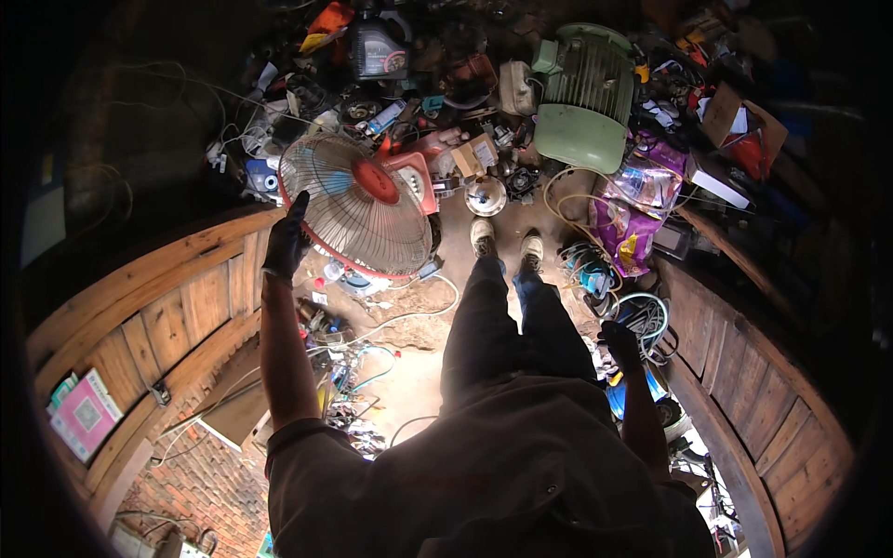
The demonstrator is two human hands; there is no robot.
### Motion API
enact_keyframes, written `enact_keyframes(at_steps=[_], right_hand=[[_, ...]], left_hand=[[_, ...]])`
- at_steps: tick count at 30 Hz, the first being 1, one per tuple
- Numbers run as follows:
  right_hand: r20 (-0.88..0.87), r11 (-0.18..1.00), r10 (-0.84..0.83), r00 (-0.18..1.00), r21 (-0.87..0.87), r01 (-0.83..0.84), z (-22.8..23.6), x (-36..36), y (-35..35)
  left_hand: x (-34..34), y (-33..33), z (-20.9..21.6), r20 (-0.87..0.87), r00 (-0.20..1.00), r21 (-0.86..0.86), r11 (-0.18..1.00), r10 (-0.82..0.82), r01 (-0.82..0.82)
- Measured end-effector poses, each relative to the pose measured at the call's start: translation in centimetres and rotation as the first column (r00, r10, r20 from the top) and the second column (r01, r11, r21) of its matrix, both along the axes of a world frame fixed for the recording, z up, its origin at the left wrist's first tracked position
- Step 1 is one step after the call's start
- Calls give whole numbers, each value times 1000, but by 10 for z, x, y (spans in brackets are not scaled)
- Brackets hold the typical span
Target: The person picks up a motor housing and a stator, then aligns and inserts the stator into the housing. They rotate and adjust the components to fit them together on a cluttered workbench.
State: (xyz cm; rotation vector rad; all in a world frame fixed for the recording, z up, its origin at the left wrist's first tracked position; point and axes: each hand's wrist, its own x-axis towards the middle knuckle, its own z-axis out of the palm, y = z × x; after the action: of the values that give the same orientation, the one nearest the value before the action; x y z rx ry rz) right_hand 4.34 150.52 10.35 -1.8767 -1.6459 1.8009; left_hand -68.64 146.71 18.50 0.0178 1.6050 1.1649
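A fan (372,205) with a round wire guard, red rim and red centre stands tilted in front of me, to the left. My left hand (287,240), in a dark glove, is at the left edge of the guard, and its fingers appear closed over the rim. On the right, my right hand (620,345), also dark-gloved, hangs beside my leg with its fingers curled in. Nothing shows in it, though it is in deep shadow. Behind the fan is a red plastic housing (416,181), partly covered by the guard.
A large green electric motor (584,102) sits ahead among piled parts. Near my shoes lies a round metal piece (486,195). Purple bags (628,228) and coiled hoses (642,325) crowd the right. Wooden doors (186,307) flank both sides, and a pale cable (409,314) crosses the floor.
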Motion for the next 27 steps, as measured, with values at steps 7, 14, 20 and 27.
enact_keyframes(at_steps=[7, 14, 20, 27], right_hand=[[-65, 999, -36, 997, -22, 35, -33, 10, -15], [163, 987, 155, 974, 15, -159, -3, 11, -5], [110, 997, 56, 992, -60, -49, -16, 20, -12], [3, 974, -159, 987, -166, 157, 2, 4, 6]], left_hand=[[3, 23, -3, 0, 996, -21, 996, -84, 84], [24, 33, -38, -41, 983, -59, 983, -178, 175], [52, 49, -54, -137, 984, -69, 992, -110, 101], [87, 34, -94, -237, 968, -263, 965, -84, 19]])
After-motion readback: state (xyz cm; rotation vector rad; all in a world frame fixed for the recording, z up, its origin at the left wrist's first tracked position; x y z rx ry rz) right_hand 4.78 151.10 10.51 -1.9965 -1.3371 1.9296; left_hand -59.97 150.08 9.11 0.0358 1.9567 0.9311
